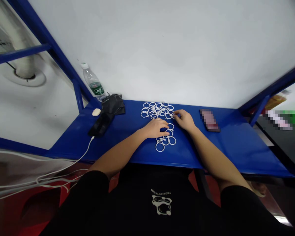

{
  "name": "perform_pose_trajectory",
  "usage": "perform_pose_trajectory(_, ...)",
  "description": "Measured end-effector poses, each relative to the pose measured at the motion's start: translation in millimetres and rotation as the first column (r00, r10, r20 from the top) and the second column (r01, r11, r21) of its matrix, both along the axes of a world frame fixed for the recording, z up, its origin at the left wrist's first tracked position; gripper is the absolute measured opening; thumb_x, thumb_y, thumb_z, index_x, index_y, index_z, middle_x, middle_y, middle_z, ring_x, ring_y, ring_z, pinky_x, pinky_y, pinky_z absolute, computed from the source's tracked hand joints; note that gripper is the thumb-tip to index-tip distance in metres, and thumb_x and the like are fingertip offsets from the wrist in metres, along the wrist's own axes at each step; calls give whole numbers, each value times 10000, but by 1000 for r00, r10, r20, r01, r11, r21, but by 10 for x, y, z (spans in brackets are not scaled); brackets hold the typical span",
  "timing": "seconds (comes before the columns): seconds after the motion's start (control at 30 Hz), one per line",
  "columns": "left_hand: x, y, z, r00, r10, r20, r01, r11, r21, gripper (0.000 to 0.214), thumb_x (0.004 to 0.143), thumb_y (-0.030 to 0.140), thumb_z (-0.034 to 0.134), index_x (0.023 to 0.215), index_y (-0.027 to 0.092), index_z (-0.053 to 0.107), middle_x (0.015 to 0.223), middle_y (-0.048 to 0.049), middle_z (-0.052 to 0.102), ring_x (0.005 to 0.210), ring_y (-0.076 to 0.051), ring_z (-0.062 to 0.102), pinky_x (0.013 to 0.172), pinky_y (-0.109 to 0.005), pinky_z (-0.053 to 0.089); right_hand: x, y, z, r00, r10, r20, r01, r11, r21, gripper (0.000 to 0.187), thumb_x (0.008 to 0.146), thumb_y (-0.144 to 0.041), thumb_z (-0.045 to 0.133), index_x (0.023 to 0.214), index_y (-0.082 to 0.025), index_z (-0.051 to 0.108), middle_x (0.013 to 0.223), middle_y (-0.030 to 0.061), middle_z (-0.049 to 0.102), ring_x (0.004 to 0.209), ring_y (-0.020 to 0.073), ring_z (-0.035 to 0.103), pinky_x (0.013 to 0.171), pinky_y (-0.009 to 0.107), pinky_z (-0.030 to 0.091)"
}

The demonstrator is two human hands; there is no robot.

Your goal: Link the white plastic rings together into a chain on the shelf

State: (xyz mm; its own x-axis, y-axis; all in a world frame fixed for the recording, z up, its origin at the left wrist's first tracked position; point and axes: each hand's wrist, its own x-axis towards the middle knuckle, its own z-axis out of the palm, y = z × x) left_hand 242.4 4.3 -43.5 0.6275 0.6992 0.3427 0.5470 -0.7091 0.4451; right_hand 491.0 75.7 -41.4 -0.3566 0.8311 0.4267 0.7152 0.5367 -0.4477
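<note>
Several white plastic rings [157, 109] lie spread in a loose cluster on the blue table [127, 137]. A smaller group of rings [166, 141] lies nearer to me. My left hand [156, 127] rests palm down on that nearer group, fingers curled over the rings. My right hand [184, 119] is just right of the far cluster, its fingertips pinched on a ring at the cluster's edge.
A water bottle [93, 83] stands at the back left beside a black pouch [113, 105] and a small cream object [96, 112]. A dark phone [99, 126] has a white cable [83, 154] plugged in. Another phone [209, 120] lies at right. White wall behind.
</note>
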Motion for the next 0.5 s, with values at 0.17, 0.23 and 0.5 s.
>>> perform_pose_trajectory(0.17, 8, -42, 67, 995, -98, 18, 98, 995, -22, 286, 922, 416, 831, 1170, 278, 791, 1292, -49, 772, 1196, -261, 689, 1072, -464, 520, -8, 13, -47, 993, -2, 122, 12, 997, -80, 349, 866, -122, 627, 1174, -217, 759, 1140, 88, 786, 964, 248, 724, 845, 354, 577)
perform_pose_trajectory(0.23, 18, -63, 95, 989, -142, 35, 143, 989, -23, 281, 920, 393, 834, 1174, 280, 789, 1269, -45, 782, 1191, -257, 696, 1076, -457, 522, -28, -4, -47, 993, 1, 116, 9, 996, -92, 381, 865, -126, 629, 1215, -218, 748, 1096, 73, 800, 928, 238, 727, 817, 336, 572)
perform_pose_trajectory(0.5, 26, -36, 38, 998, -26, 65, 26, 1000, 12, 232, 981, 389, 762, 1163, 246, 778, 1167, -63, 794, 1088, -249, 730, 1006, -450, 564, -53, -14, -47, 997, 27, 75, -25, 999, -36, 377, 940, -239, 603, 1290, -207, 739, 1021, 92, 784, 867, 253, 712, 818, 377, 579)
